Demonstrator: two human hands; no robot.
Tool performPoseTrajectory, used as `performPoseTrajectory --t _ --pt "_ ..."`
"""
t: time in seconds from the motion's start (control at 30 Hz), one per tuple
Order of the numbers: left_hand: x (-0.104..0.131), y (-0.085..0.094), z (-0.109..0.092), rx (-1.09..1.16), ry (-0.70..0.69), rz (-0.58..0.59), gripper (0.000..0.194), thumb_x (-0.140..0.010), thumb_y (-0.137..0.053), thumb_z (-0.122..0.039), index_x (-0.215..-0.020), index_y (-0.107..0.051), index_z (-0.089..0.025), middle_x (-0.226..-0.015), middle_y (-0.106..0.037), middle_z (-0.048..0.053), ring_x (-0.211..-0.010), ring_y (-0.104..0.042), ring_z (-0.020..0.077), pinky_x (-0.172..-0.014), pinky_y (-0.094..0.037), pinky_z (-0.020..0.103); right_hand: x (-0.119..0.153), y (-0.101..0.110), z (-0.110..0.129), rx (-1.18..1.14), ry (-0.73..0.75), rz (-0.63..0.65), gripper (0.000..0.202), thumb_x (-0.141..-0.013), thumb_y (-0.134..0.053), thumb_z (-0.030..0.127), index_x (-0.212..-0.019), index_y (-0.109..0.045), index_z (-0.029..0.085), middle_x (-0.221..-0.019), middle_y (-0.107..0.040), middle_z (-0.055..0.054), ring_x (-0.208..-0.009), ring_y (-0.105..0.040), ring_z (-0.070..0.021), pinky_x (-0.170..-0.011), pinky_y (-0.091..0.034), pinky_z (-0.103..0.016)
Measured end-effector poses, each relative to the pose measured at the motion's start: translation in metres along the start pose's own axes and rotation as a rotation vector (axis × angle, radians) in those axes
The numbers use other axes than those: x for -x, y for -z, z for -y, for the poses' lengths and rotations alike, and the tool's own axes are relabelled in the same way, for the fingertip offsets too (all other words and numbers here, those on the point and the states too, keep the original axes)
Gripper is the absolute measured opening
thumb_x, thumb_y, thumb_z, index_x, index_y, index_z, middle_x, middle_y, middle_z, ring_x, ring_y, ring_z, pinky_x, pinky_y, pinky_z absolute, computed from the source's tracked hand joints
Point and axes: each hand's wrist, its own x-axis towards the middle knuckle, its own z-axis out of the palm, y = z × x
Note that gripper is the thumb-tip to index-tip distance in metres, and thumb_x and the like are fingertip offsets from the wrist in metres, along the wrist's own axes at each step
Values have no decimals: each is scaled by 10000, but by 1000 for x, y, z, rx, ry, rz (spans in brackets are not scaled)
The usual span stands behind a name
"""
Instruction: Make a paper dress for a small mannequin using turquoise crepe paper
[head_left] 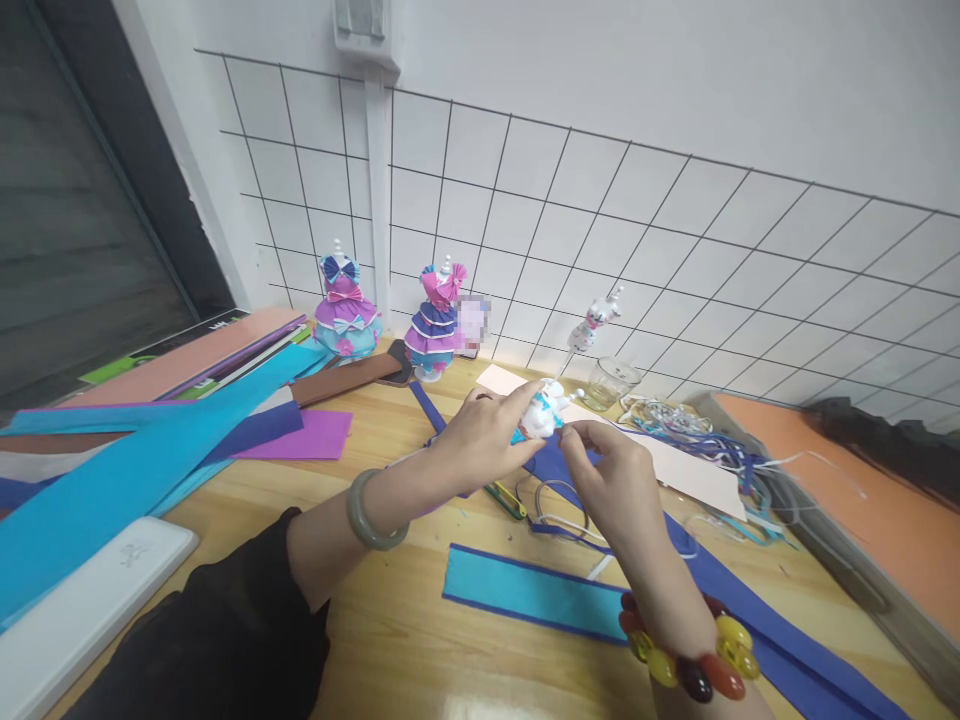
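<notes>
My left hand (484, 440) is closed around a small white mannequin (541, 414) with blue trim, which lies tilted in the fingers. From the other side, my right hand (616, 472) meets it, thumb and forefinger pinched together at its edge. What sits in that pinch is too small to make out. Below the hands lies a turquoise paper strip (532, 590) with dark blue borders. A long dark blue strip (750, 610) runs under my right forearm. Near my left wrist is a green and yellow utility knife (506, 499).
Two mannequins in layered paper dresses, one left (346, 310) and one right (433, 325), stand by the wall. A white mannequin on a stick (595, 322) leans near a glass jar (611, 383). Coloured paper strips (180, 430) and a white case (97, 620) lie left.
</notes>
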Motion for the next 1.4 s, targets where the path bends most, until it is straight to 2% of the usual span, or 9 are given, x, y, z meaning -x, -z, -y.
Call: performPoseTrajectory --t 0.17,0.43,0.53,0.77,0.97,1.1,1.23,1.4 --pt "-1 2 1 -7 -2 7 598 -843 -583 -348 -1380 -377 -184 -1137 -680 78 -1018 -645 251 -905 -472 385 -1 1 1 36 20 35 279 -891 -462 337 -781 -671 190 -751 -716 -51 -678 -630 -194 -639 -415 -294" --pt "1 0 4 -61 -141 -7 581 -881 -545 -314 -1394 -338 -137 -1150 -671 111 -1062 -635 233 -1013 -395 441 -2 1 1 141 101 34 250 -885 -457 293 -728 -627 198 -725 -695 -50 -671 -627 -198 -642 -391 -295" --pt "0 0 3 -53 -128 -8 569 -887 -532 -317 -1395 -340 -146 -1155 -670 108 -1048 -636 227 -1000 -408 428 -2 1 1 124 110 26 251 -884 -446 276 -734 -632 196 -742 -697 -55 -666 -618 -192 -637 -390 -291" --pt "0 1 1 27 -4 2 592 -846 -581 -339 -1380 -379 -181 -1169 -664 79 -1036 -631 247 -906 -475 388 -2 1 2 100 123 29 217 -877 -486 304 -736 -614 200 -662 -659 -29 -588 -577 -173 -601 -374 -284" --pt "-1 1 4 32 -36 38 592 -857 -571 -348 -1384 -377 -161 -1185 -656 92 -1095 -610 258 -949 -457 407 -2 0 1 204 161 7 222 -870 -458 241 -686 -576 202 -624 -612 -25 -585 -545 -170 -600 -348 -281" --pt "-1 1 4 38 -49 76 580 -859 -566 -328 -1381 -389 -148 -1118 -681 98 -1083 -613 262 -941 -461 411 -1 -1 1 252 162 7 236 -836 -472 234 -611 -536 206 -571 -577 -18 -544 -509 -163 -570 -321 -278" --pt "0 3 1 90 -34 86 592 -862 -560 -333 -1398 -367 -171 -1122 -682 82 -1048 -627 247 -940 -464 408 -1 -1 0 150 78 -16 218 -804 -491 252 -600 -553 204 -578 -604 -20 -560 -536 -167 -587 -351 -283" --pt "-1 9 -1 151 58 87 623 -830 -588 -370 -1392 -378 -203 -1193 -654 70 -1024 -632 267 -882 -491 385 -3 1 -1 -87 -18 -11 235 -829 -487 306 -650 -597 201 -662 -659 -25 -652 -584 -180 -634 -403 -286"
